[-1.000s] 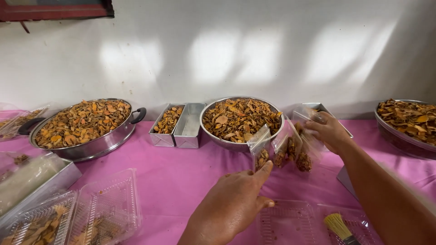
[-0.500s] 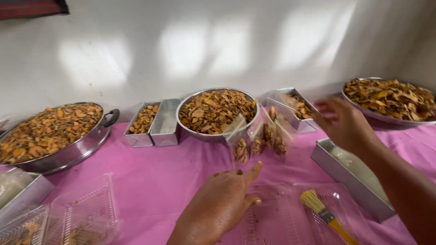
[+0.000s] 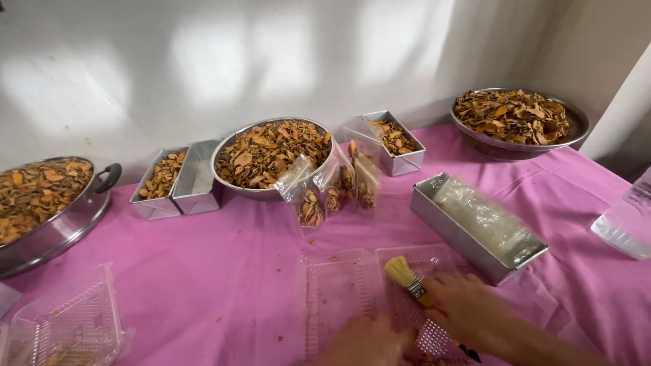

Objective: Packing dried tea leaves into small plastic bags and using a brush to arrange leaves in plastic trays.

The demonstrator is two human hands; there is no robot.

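Hands occupy the lower edge of the view, above an open clear plastic clamshell container (image 3: pixel 339 298) lying flat on the pink-covered surface (image 3: pixel 224 271). The right hand (image 3: pixel 468 313) has its fingers closed around the handle of a pastry brush (image 3: pixel 407 279), whose pale yellow bristles rest over the right half of the container. The left hand (image 3: pixel 366 342) lies on the container's near edge, palm down; only its back shows, so whether its fingers are curled or flat cannot be told. Just right of the container stands a rectangular metal tin (image 3: pixel 475 230) holding a stack of clear plastic bags. Behind the container, three small clear bags of orange-brown chips (image 3: pixel 332 193) stand upright, touching the front of a round metal bowl (image 3: pixel 271 152) heaped with the same chips. Two small rectangular tins (image 3: pixel 180 183) sit side by side left of the bowl, one with chips, and another chip-filled tin (image 3: pixel 397 142) sits to its right. A large lidless pot of chips (image 3: pixel 47 203) is at far left, a further bowl of chips (image 3: pixel 519 118) at far right. A second clear clamshell container (image 3: pixel 68 325) lies at lower left.
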